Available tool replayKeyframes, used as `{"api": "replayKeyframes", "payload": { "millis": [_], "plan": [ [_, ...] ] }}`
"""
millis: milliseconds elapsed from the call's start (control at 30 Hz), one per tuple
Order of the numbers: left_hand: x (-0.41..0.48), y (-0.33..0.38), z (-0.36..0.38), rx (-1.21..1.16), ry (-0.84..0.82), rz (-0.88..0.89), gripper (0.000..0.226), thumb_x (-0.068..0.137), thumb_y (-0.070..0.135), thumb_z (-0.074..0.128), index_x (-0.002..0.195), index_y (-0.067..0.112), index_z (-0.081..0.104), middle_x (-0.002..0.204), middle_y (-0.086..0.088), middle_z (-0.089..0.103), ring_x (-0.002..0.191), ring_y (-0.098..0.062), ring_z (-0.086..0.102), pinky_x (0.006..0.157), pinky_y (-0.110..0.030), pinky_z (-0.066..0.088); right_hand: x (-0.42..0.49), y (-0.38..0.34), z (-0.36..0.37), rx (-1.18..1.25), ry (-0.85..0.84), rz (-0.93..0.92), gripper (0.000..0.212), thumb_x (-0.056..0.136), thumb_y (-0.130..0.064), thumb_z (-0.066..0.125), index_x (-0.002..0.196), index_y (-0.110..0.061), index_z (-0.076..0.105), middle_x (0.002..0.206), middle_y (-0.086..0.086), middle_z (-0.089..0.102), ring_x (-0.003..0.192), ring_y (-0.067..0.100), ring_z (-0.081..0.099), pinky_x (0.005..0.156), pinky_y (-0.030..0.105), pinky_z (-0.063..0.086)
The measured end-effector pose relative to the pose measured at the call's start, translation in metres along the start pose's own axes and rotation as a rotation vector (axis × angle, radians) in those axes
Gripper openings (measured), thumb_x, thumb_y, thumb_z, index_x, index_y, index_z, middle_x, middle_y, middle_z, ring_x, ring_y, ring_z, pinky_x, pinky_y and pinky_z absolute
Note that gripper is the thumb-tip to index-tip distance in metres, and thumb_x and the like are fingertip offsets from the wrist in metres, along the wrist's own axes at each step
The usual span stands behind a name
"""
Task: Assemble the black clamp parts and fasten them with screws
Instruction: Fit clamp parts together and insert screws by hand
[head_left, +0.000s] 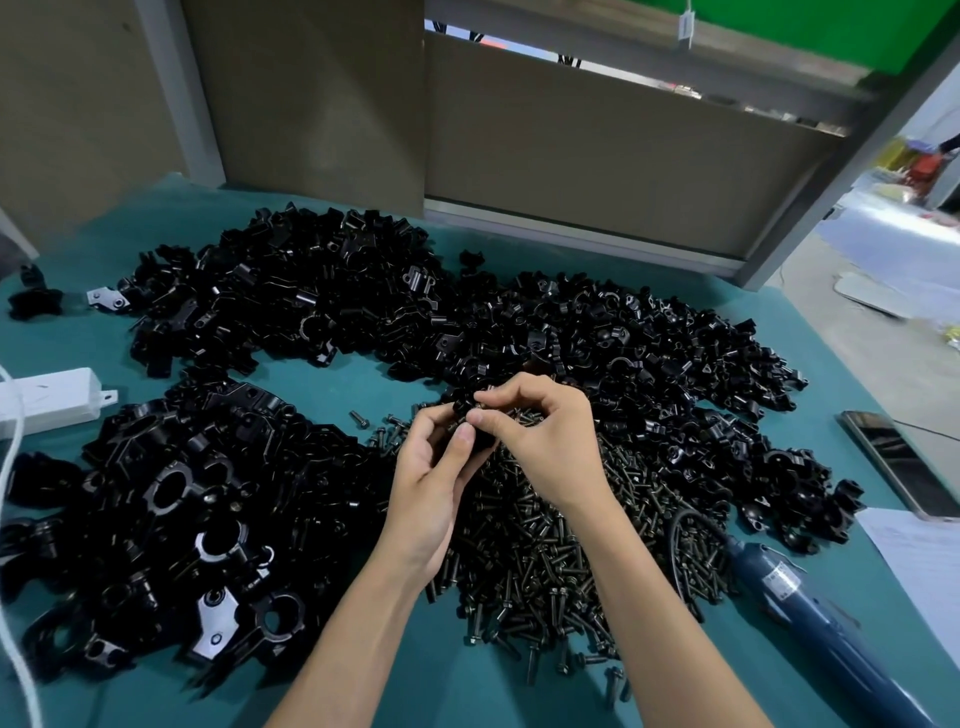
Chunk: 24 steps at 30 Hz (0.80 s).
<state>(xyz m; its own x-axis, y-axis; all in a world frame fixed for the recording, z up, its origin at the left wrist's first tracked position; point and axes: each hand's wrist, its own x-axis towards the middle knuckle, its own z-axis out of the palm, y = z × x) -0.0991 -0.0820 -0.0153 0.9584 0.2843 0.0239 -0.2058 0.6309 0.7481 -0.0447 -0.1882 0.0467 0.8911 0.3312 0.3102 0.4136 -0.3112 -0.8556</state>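
Head view: the left hand (431, 483) grips a black clamp part (464, 408) just over the far edge of the screw heap (545, 551), fingers curled round it from below; the right hand (545, 441) pinches the same part from above with thumb and forefinger; whether a screw sits between those fingertips is too small to tell.

What could go wrong, as I judge it: the part is small and dark, so a hole could be missed and a screw started crooked would bind; a slackened pinch would drop the piece into the screw heap, where it would be slow to find; both forearms cross the heap, so a sweeping wrist could scatter screws over the table (363, 691).

Around it: one mound of loose clamp parts (280, 291) lies beyond and left of the screw heap; a second mound (649, 353) lies beyond and right, touching it; a third (156, 519), with larger ring-shaped pieces, lies to its left; a few stray screws (358, 418) lie off its far left edge; a blue electric screwdriver (810, 613) lies just right of the heap, its cable looping over the screws, and taking it up would cost the right hand its pinch; a phone (898, 462) and a paper sheet (919, 551) lie farther right; a white box (47, 400) and white cord (15, 571) lie well to the left; nothing stands between the hands and the part.
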Motion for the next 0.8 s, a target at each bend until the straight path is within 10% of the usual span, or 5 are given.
{"api": "replayKeyframes", "payload": {
  "millis": [300, 433, 567, 800],
  "plan": [
    [0.0, 0.007, 0.001, -0.195, 0.053, -0.098, 0.039, 0.093, 0.017, 0.058, 0.125, -0.005, 0.052, 0.128, -0.021, 0.065, 0.12, -0.032, 0.064, 0.093, -0.034, 0.056, -0.028, 0.01, -0.044, -0.173, 0.06, -0.045, 0.031, 0.091, -0.033, 0.066, 0.121, -0.03, 0.069, 0.126, -0.014, 0.064, 0.117, -0.001, 0.058, 0.098, 0.022, 0.048],
    [0.0, 0.011, 0.001, -0.337, 0.103, -0.172, 0.028, 0.089, 0.012, 0.06, 0.114, 0.0, 0.055, 0.129, -0.029, 0.062, 0.118, -0.039, 0.064, 0.088, -0.036, 0.059, -0.078, 0.043, -0.132, -0.61, 0.276, 0.303, 0.054, 0.084, -0.052, 0.057, 0.128, -0.022, 0.063, 0.103, 0.002, 0.068, 0.093, 0.021, 0.064, 0.083, 0.04, 0.054],
    [0.0, 0.009, 0.001, -0.357, 0.111, -0.216, 0.029, 0.086, 0.014, 0.064, 0.112, 0.003, 0.054, 0.133, -0.028, 0.06, 0.118, -0.037, 0.065, 0.089, -0.035, 0.058, -0.137, 0.075, -0.19, -0.992, 0.017, 0.782, 0.087, 0.075, -0.07, 0.04, 0.142, -0.015, 0.043, 0.118, 0.026, 0.055, 0.111, 0.041, 0.054, 0.1, 0.054, 0.045],
    [-0.002, 0.006, 0.0, 0.081, 0.105, -0.103, 0.05, 0.063, 0.018, 0.083, 0.109, 0.009, 0.064, 0.107, -0.006, 0.075, 0.114, -0.03, 0.067, 0.107, -0.043, 0.047, -0.157, 0.092, -0.191, -0.953, -0.007, 0.742, 0.104, 0.052, -0.058, 0.077, 0.141, -0.013, 0.047, 0.128, 0.024, 0.063, 0.112, 0.044, 0.064, 0.097, 0.057, 0.047]
  ]
}}
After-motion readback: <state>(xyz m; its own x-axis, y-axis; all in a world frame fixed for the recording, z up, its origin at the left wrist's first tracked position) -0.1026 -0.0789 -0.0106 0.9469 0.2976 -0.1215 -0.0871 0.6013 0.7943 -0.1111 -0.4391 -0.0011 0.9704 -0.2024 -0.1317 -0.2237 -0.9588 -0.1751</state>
